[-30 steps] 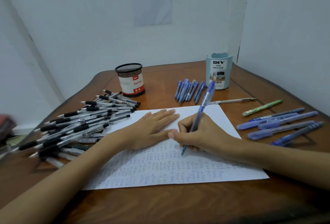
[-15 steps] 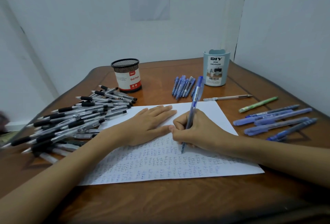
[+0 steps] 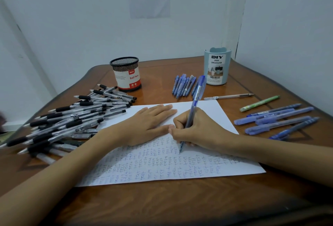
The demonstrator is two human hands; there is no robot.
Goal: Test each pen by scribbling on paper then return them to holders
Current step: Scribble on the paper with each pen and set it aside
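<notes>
- Right hand: fingers curled round a translucent blue pen, tip on the white paper sheet.
- Left hand: fingers straight, together, flat on the sheet, which is covered in blue scribbles.

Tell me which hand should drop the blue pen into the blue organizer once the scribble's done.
Right, probably. The right hand grips the blue pen, and the blue organizer stands on that side. The left hand lies flat, pressing down the paper.

Glossy brown wooden surface; matt white paper sheet; black wire-mesh metal holder; smooth pale-blue plastic holder; translucent blue plastic pen.
</notes>
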